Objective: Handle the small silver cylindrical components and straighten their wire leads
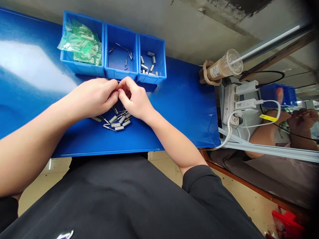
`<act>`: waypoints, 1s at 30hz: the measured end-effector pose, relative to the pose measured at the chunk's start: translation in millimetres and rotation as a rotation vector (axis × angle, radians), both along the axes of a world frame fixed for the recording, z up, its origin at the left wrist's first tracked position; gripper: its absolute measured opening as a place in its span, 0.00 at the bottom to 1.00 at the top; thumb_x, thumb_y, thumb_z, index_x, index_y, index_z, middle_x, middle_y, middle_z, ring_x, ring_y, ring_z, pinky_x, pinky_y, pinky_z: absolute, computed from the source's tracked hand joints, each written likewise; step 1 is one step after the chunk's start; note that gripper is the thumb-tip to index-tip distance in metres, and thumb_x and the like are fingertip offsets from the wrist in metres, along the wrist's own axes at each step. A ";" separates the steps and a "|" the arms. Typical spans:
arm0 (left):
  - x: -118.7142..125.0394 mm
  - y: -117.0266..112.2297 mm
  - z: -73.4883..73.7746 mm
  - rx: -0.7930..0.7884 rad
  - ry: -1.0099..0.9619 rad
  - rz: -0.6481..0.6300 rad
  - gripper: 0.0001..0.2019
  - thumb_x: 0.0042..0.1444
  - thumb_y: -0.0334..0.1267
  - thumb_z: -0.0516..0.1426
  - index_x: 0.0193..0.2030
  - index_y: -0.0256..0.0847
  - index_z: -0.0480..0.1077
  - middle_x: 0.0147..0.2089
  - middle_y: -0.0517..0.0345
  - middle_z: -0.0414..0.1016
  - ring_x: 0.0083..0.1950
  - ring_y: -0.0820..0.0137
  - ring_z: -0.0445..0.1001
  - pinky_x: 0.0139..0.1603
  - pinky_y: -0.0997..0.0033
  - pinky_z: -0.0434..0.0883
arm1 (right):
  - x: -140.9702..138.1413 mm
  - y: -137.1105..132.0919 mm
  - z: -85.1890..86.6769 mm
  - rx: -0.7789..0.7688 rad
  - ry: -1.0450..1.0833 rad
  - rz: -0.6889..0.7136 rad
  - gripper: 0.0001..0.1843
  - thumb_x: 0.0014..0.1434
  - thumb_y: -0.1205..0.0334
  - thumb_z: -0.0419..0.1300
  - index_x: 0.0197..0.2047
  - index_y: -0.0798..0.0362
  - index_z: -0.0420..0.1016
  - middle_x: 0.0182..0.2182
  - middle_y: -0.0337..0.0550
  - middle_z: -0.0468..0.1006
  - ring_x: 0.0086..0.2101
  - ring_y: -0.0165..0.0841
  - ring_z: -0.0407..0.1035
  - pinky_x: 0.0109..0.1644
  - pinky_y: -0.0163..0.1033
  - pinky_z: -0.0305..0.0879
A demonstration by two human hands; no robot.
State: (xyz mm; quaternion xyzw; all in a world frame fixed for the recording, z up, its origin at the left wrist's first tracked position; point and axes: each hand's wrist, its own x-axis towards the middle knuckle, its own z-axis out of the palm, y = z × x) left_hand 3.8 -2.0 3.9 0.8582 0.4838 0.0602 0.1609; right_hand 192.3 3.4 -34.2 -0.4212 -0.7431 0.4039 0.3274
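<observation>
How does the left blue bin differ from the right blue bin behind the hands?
The left bin is packed with green-tinted plastic bags; the right bin holds loose short metal cylinders. The left bin's load rises to its rim and spills over one corner; the right bin's few pieces lie low on its floor. Both are blue, open-topped, and stand in one row on the blue table.
</observation>
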 end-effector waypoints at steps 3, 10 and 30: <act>0.3 -0.1 1.4 -0.004 0.006 -0.002 0.15 0.71 0.42 0.45 0.46 0.39 0.70 0.41 0.46 0.75 0.46 0.55 0.75 0.50 0.54 0.72 | 0.6 0.2 0.2 0.005 -0.004 0.012 0.03 0.72 0.61 0.52 0.44 0.50 0.63 0.38 0.39 0.77 0.38 0.31 0.73 0.53 0.44 0.76; -1.0 1.0 -0.4 -0.018 -0.034 -0.030 0.15 0.70 0.42 0.45 0.46 0.38 0.71 0.42 0.45 0.74 0.48 0.55 0.75 0.53 0.53 0.72 | 2.4 0.9 0.7 -0.004 -0.035 0.050 0.03 0.73 0.62 0.51 0.45 0.50 0.64 0.40 0.41 0.77 0.41 0.34 0.75 0.57 0.46 0.78; -6.5 6.8 -13.8 0.112 0.031 -0.116 0.18 0.71 0.42 0.44 0.49 0.36 0.72 0.40 0.47 0.73 0.45 0.57 0.76 0.52 0.56 0.76 | 1.4 -2.0 6.3 0.049 -0.170 0.080 0.03 0.73 0.66 0.48 0.47 0.51 0.60 0.43 0.42 0.76 0.43 0.32 0.75 0.60 0.48 0.78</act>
